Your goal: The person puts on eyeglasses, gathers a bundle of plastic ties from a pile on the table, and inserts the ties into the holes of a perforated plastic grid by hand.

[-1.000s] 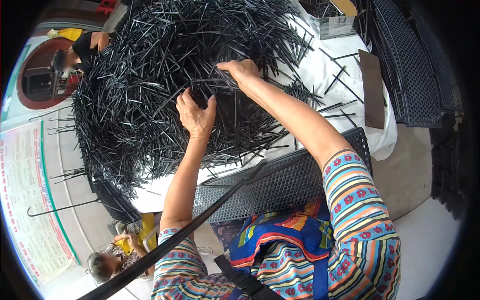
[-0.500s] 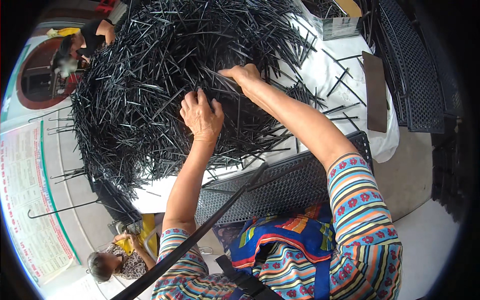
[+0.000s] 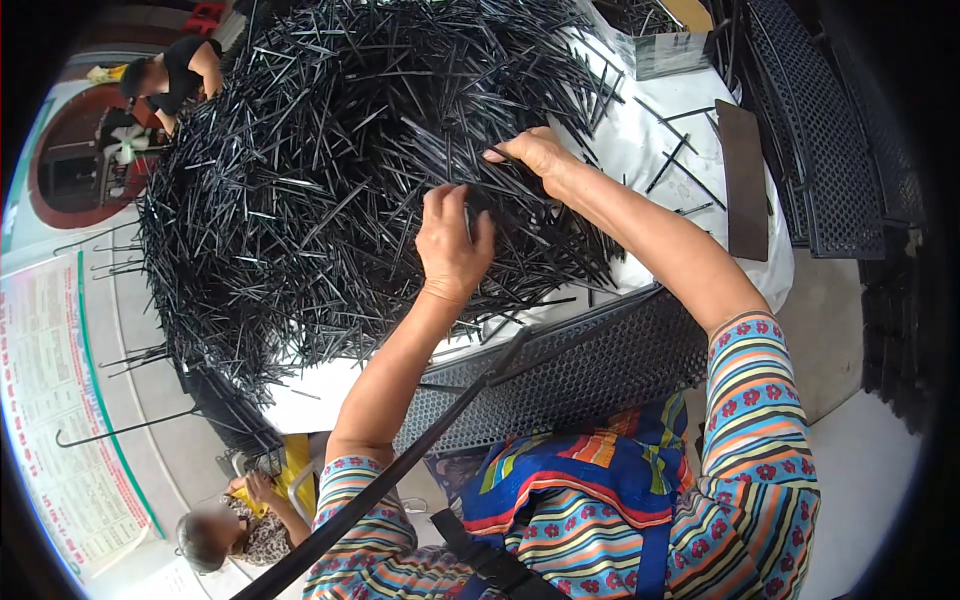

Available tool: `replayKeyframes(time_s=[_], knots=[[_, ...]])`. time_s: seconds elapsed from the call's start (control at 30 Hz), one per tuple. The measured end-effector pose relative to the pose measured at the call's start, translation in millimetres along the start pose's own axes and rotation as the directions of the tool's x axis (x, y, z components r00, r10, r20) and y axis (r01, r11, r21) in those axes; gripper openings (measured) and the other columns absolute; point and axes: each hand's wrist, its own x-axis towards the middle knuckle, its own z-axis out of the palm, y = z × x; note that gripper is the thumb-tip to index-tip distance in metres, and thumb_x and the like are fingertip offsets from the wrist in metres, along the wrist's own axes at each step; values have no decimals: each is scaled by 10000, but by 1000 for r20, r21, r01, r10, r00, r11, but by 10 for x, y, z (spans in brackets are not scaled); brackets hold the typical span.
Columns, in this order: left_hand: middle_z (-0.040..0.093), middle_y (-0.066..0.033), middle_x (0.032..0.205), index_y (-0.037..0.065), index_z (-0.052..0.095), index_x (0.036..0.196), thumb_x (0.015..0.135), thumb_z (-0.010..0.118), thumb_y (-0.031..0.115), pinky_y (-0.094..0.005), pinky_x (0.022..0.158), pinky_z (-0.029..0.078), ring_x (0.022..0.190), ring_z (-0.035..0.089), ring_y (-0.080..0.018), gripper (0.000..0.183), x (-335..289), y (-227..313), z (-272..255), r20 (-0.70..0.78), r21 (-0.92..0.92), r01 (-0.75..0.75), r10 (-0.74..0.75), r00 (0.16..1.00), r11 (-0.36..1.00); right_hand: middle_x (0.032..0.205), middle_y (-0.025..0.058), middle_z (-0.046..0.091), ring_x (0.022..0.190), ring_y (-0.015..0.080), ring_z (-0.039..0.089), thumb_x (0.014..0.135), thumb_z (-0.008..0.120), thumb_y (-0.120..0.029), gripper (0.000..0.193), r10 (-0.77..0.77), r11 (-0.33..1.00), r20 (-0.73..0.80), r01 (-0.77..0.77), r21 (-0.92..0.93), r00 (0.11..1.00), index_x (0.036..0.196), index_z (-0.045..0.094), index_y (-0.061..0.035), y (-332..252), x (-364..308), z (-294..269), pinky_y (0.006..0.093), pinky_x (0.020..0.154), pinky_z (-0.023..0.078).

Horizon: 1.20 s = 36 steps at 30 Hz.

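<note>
A large heap of thin, flat black sticks (image 3: 330, 190) covers most of the table. My left hand (image 3: 452, 245) rests at the heap's near right part, fingers curled and thumb a little apart, with dark sticks between them; the fingertips are partly hidden. Farther right, my right hand (image 3: 538, 160) is closed on some black sticks, thumb along them. A blurred fan of sticks lies between the two hands.
White sheeting (image 3: 690, 165) under the heap bears several loose sticks and a flat brown board (image 3: 742, 180). A black perforated panel (image 3: 560, 370) borders the near edge; dark mesh panels (image 3: 820, 130) stand at right. Two people (image 3: 190, 75) sit or stand at left.
Both hands have moved to the right over the heap, the right one drawing back from its middle. Sticks at the heap's near right side have shifted.
</note>
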Motion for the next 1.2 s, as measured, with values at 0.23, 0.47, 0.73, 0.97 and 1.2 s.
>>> replayKeyframes(time_s=[0.23, 0.47, 0.73, 0.97, 1.2], knots=[[608, -96, 1039, -30, 527, 1192, 818, 625, -24, -271, 821, 520, 933, 632, -153, 386, -154, -367, 151, -8, -464, 285, -326, 945, 839, 845, 226, 684, 766, 257, 656, 541, 872, -216, 527, -215, 941, -269, 126, -314, 939, 820, 643, 168, 351, -18, 425, 334, 744, 502], [650, -119, 1012, -61, 560, 1175, 804, 630, -10, -294, 832, 517, 914, 641, -172, 381, -163, 18, 18, 66, -413, 315, -317, 946, 855, 799, 144, 666, 700, 212, 636, 588, 822, -4, 350, -180, 984, -77, 179, -16, 981, 868, 632, 81, 418, -331, 201, 315, 625, 494], [577, -182, 981, -69, 555, 1146, 741, 660, 86, -377, 758, 513, 848, 628, -301, 446, 16, 568, 77, 51, -422, 129, -118, 992, 898, 901, 111, 684, 755, 177, 652, 631, 752, 58, 402, -377, 925, -76, 371, -78, 923, 1008, 615, 32, 135, -779, -295, 299, 675, 528], [552, -149, 1139, -34, 477, 1264, 771, 630, 19, -349, 889, 521, 1026, 643, -257, 519, 84, 510, 274, 188, -482, 178, -97, 977, 858, 772, 105, 683, 642, 195, 645, 648, 763, 23, 175, -148, 988, 21, 147, 46, 989, 809, 694, 25, 157, -530, -506, 327, 574, 525], [645, -86, 961, -20, 569, 1114, 842, 627, -16, -263, 755, 537, 821, 658, -142, 278, 156, 538, 109, 42, -770, 185, -241, 970, 610, 800, 86, 697, 658, 182, 672, 642, 702, -79, 240, -221, 923, 152, 156, 353, 963, 867, 692, 4, 161, -687, -826, 315, 652, 590]])
